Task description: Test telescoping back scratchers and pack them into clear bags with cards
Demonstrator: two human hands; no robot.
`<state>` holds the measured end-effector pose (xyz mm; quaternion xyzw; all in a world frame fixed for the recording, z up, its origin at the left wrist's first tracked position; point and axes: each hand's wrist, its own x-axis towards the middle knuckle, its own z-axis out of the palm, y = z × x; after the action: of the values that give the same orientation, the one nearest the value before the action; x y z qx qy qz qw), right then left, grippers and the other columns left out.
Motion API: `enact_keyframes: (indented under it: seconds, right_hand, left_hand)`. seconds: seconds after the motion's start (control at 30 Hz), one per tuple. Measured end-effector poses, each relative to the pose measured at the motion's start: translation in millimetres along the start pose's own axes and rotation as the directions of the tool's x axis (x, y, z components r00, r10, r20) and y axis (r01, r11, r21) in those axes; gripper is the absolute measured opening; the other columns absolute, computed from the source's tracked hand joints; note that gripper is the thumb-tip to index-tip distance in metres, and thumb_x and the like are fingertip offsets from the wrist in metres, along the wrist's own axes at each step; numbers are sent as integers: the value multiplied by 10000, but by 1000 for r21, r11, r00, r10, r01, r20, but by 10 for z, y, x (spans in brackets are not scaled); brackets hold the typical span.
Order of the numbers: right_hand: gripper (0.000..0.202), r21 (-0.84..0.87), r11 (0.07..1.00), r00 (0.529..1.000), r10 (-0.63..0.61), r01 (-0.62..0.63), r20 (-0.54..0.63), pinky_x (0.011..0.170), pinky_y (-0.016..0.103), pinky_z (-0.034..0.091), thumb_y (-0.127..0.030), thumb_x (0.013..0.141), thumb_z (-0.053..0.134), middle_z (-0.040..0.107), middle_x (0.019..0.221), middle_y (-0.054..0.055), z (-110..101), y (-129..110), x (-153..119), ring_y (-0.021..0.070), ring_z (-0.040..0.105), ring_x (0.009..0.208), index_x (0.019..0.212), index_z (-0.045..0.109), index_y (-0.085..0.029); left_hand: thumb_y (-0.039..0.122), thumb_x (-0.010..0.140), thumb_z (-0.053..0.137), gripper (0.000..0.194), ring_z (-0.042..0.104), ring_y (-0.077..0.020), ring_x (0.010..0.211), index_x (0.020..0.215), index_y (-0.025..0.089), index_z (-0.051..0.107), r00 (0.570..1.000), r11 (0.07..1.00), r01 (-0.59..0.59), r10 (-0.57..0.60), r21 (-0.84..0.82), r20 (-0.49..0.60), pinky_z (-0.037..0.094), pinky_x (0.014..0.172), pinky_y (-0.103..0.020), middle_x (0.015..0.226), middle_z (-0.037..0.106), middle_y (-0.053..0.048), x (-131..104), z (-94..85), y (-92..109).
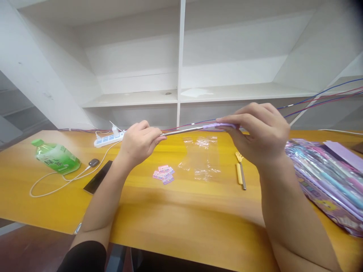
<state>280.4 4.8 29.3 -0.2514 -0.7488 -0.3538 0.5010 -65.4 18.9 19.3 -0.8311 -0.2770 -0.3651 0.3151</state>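
Observation:
My left hand point(140, 142) is closed around one end of a purple telescopic back scratcher point(184, 131), and its thin metal rod stretches across above the table. At the other end, my right hand point(256, 134) pinches the flat purple part between thumb and fingers. Below the rod lie clear plastic bags point(200, 158) and several small pink and purple printed cards point(163, 174). Near my right wrist rests a yellow back scratcher point(239, 170) with a claw head and metal rod.
To the left are a green drink bottle point(58, 155), a dark phone point(98, 177), a white cable and a power strip point(109, 139). A purple printed bag point(326, 192) of wrapped sticks lies at the right. White shelving point(179, 56) stands behind the wooden table point(181, 215).

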Motion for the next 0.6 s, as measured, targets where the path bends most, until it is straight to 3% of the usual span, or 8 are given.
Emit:
enact_keyframes:
  seconds: [0.2, 0.47, 0.6]
  right_hand:
    - [217, 19, 996, 991, -89, 92, -102, 691, 373, 457, -166, 957, 822, 702, 787, -4, -98, 205, 12, 155, 593, 686, 1063, 701, -312]
    - [262, 9, 993, 990, -114, 115, -83, 723, 351, 473, -81, 931, 821, 721, 793, -2, -85, 241, 5, 140, 606, 696, 1048, 700, -282]
    - [173, 3, 996, 989, -92, 93, -116, 721, 338, 482, -153, 976, 790, 712, 786, -35, -55, 309, -36, 128, 627, 688, 1035, 715, -297]
  left_hand:
    - [394, 1123, 598, 352, 522, -204, 729, 821, 223, 659, 1000, 1000, -9, 9, -27, 2, 386, 641, -340, 655, 612, -9, -14, -23, -103]
    - [401, 1117, 616, 363, 518, -189, 696, 817, 210, 689, 1000, 999, -23, 23, -35, -17, 360, 626, -338, 658, 593, -9, -9, 50, -91]
    - [414, 1131, 581, 376, 525, -199, 703, 826, 219, 681, 1000, 1000, -12, 12, -7, -6, 359, 640, -350, 668, 626, -15, -35, 56, -132]
